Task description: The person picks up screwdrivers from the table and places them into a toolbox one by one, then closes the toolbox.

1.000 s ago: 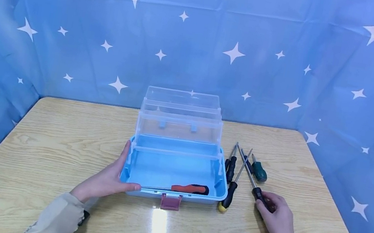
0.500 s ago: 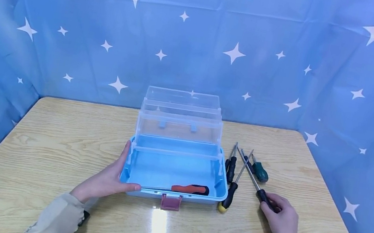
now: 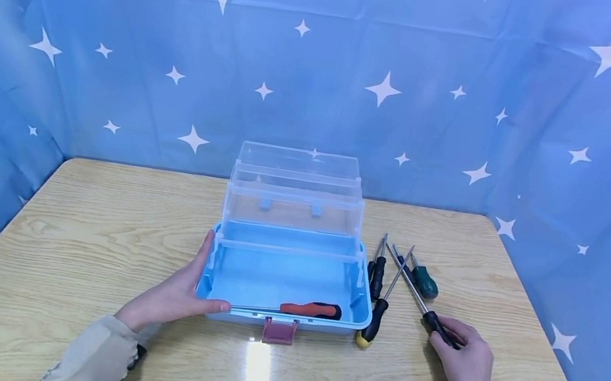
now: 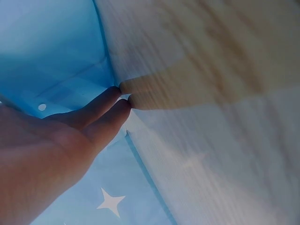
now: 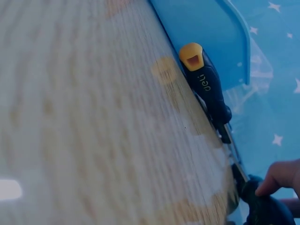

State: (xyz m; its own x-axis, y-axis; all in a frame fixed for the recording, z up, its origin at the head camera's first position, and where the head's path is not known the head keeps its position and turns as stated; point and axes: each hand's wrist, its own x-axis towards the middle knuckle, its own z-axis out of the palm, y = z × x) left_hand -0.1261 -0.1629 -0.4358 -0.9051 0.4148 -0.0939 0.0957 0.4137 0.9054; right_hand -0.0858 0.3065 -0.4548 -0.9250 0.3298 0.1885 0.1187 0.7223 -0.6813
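My left hand rests against the left side of an open light-blue toolbox, thumb on its front rim. In the left wrist view, straight fingers touch the box side. My right hand pinches the black handle of a long screwdriver, whose shaft points toward the far left among other screwdrivers. The right wrist view shows thumb or finger on that dark handle. Inside the box, along its front wall, lies a red-and-black screwdriver.
Between box and right hand lies a black-and-yellow screwdriver, crossing the held one's shaft in view. Black-handled screwdrivers and a green-handled one lie behind. The clear lid stands raised; a maroon latch hangs in front.
My right hand has shifted slightly right and toward me, drawing the long screwdriver a little along with it. The left hand and the box have stayed put.
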